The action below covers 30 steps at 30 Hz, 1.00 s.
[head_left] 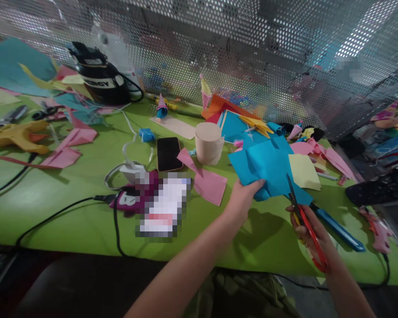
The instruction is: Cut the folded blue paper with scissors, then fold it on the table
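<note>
My left hand grips the lower left corner of a folded blue paper sheet, lifted a little above the green table. My right hand holds red-handled scissors, whose dark blades point up into the sheet's lower right edge. A pale yellow paper square lies just right of the blue sheet.
A pink paper piece, a beige cup and a black phone lie left of the sheet. A blue-handled tool and a pink glue gun sit at the right. A black jug and paper scraps fill the back left. Cables cross the front left.
</note>
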Each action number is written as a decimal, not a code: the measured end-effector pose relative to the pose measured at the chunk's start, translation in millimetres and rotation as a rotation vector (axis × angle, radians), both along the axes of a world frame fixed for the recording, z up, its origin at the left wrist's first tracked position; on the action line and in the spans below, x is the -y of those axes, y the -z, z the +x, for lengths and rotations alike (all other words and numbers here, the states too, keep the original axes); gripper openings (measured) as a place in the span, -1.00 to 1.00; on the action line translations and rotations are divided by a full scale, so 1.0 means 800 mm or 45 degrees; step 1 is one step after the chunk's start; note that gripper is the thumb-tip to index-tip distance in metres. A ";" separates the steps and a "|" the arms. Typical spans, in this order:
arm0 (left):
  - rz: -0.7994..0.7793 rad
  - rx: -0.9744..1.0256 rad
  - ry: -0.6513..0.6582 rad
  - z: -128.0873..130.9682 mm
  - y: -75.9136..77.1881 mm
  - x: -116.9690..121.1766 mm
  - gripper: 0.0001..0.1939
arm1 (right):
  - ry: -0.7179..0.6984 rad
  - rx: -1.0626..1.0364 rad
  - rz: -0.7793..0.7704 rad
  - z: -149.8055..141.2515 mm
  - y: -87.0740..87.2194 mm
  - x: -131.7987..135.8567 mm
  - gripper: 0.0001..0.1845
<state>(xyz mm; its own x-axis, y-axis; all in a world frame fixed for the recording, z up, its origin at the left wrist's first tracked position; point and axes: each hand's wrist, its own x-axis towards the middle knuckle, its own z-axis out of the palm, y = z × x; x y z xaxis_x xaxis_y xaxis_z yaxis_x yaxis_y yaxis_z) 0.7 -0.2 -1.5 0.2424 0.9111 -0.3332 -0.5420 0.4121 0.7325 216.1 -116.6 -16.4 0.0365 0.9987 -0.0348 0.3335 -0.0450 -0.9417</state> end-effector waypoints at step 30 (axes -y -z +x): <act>0.008 -0.001 0.012 -0.001 -0.002 0.002 -0.39 | 0.077 -0.004 -0.048 -0.003 -0.003 -0.003 -0.56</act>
